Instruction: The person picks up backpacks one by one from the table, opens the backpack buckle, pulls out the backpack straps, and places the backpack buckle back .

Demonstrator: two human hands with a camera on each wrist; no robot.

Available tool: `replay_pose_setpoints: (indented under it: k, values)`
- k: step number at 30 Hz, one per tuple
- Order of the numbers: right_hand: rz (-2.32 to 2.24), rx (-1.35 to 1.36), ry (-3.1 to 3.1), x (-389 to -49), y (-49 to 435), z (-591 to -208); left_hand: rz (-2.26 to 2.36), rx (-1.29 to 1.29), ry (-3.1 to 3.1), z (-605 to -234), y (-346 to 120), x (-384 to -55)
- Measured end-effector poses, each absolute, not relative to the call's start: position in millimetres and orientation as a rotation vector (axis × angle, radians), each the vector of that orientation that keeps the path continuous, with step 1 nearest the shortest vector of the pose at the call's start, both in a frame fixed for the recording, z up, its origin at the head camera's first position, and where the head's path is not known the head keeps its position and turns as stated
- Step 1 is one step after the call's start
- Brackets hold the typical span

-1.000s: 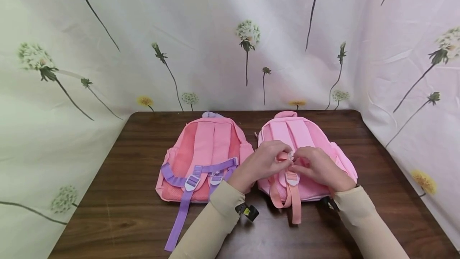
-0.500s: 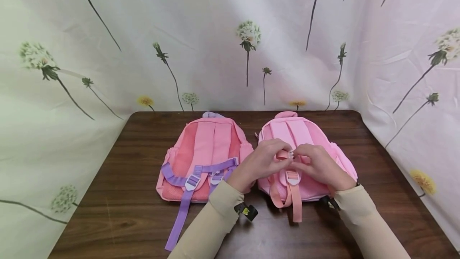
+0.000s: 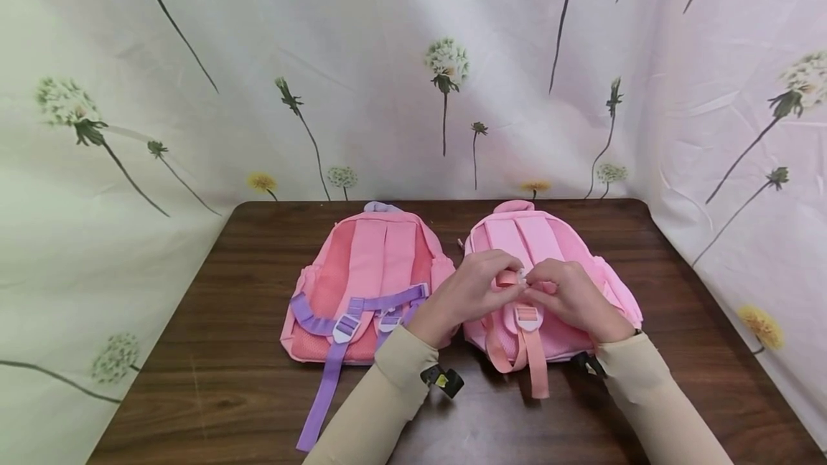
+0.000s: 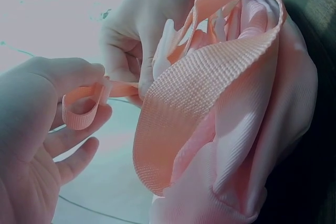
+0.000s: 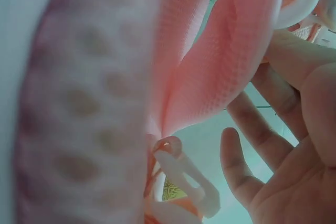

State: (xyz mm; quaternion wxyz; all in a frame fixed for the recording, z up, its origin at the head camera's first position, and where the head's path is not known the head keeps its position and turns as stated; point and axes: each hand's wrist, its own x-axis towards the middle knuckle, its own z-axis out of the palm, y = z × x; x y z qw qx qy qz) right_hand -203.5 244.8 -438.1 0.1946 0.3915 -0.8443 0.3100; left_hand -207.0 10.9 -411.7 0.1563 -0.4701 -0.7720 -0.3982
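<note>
Two small pink backpacks lie back panel up, side by side. Over the right backpack, both hands meet at a raised peach webbing strap. My left hand pinches a small white buckle between thumb and forefinger, with a strap loop bulging from it. From the other side my right hand pinches the same strap close to the buckle; in the right wrist view its other fingers are spread. Below them, a white slider sits on the second shoulder strap, whose peach tail hangs over the backpack's lower edge.
The left backpack is close beside, partly behind the left forearm. Its purple straps trail onto the dark wooden table. Flower-printed cloth walls off the back and sides.
Both hands stay almost in place at the buckle, with only slight finger movement. The hanging peach tail has swung a little to the right.
</note>
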Motion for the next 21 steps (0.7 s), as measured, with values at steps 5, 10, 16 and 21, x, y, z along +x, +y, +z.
replay_pose_setpoints:
  k: [5,10,16,21]
  values:
    - [0.899,1.052,-2.452,-202,247,-442,-1.120,-1.329,-2.192,-407,8,-208]
    - [0.902,1.016,-2.556,-199,252,-444,-1.131,-1.306,-2.185,-396,2,-207]
    - [0.892,1.020,-2.607,-199,250,-441,-1.125,-1.323,-2.220,-394,1,-208]
    - [0.953,1.036,-2.547,-198,246,-435,-1.123,-1.321,-2.206,-395,1,-208]
